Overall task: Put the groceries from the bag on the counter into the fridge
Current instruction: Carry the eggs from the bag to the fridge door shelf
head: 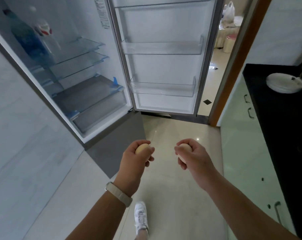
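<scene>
My left hand [135,159] is closed around a tan egg [142,148], held over the floor below the fridge. My right hand [192,155] grips a second tan egg [184,149] at the same height, a short gap apart from the first. The fridge [88,94] stands open ahead on the left, with glass shelves and a drawer at the bottom. Its door [164,66] is swung wide and carries clear bins with nothing in them. Bottles [31,37] lie on an upper shelf. The grocery bag on the counter is out of sight.
A black counter [281,122] runs along the right, with a stack of white plates [285,83] on it and pale green cabinets below. A doorway [221,66] opens behind the fridge door. My white shoe [140,217] is on the tiled floor.
</scene>
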